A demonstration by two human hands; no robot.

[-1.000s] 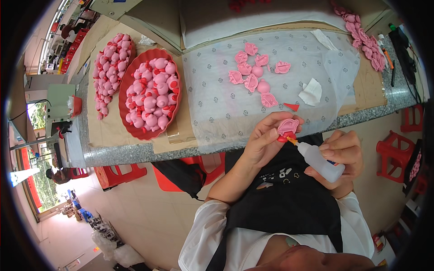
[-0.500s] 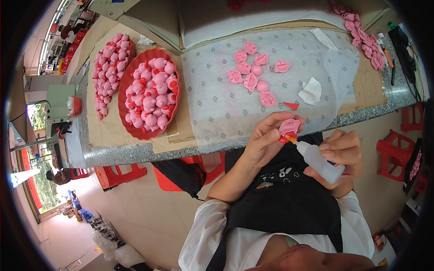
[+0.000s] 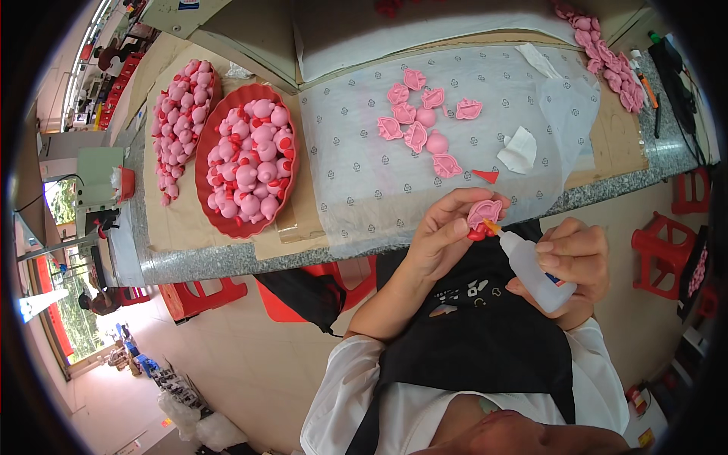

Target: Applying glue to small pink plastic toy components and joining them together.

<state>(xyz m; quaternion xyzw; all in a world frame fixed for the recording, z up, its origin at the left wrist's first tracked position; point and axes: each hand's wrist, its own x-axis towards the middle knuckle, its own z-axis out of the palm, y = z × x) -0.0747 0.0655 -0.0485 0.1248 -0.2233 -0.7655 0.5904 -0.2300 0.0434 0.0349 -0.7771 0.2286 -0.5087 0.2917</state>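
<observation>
Between the thumb and fingers of my left hand point(image 3: 444, 233) is a small pink-and-red plastic figure piece point(image 3: 483, 215), its hollow, ridged side facing up. My right hand point(image 3: 574, 262) is wrapped around a translucent white squeeze bottle point(image 3: 534, 271) with a blue label patch. The bottle tilts toward my left hand, and its thin orange-yellow nozzle point(image 3: 491, 226) reaches the ridged face of the piece. Whether any liquid comes out is too small to tell. Beyond my hands, several pink half-shells point(image 3: 445, 165) and a couple of round pink pieces point(image 3: 437, 142) lie on white printed paper point(image 3: 364, 189).
A red scalloped bowl point(image 3: 201, 178) heaped with pink-and-red figures stands at left, beside another pile point(image 3: 182, 106). A red cone-shaped piece point(image 3: 486, 177) and a white scrap point(image 3: 519, 150) lie on the paper. More pink pieces point(image 3: 607, 61) and an orange pen point(image 3: 648, 91) are far right.
The bottle's nozzle has moved slightly up, from the red lower part of the piece onto its pink ridged face. Both hands keep their holds. The view has shifted slightly.
</observation>
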